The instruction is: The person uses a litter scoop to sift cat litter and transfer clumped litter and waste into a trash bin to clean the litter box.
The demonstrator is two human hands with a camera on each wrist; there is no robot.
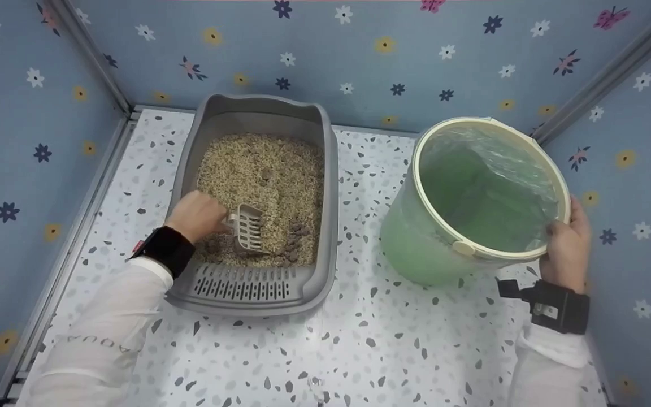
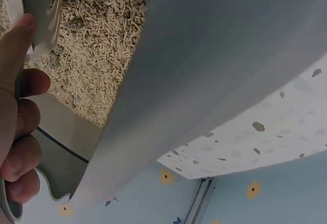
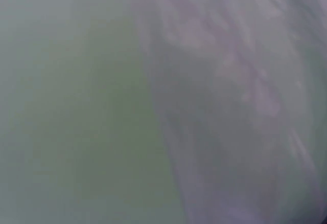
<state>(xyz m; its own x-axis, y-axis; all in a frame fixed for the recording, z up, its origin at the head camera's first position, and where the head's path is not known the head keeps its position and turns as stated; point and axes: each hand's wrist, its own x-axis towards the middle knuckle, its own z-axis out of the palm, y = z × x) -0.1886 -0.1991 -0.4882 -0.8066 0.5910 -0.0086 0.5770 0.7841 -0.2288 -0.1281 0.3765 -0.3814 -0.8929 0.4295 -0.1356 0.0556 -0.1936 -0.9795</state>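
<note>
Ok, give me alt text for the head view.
The left hand grips a slotted scoop inside a gray litter box of pellets; the right hand holds the cream rim of a green bucket lined with clear plastic.

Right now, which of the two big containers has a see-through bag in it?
The round green bin, held at its cream rim by the right hand, has clear plastic inside. The grey tray of tan pellets shows none.
</note>
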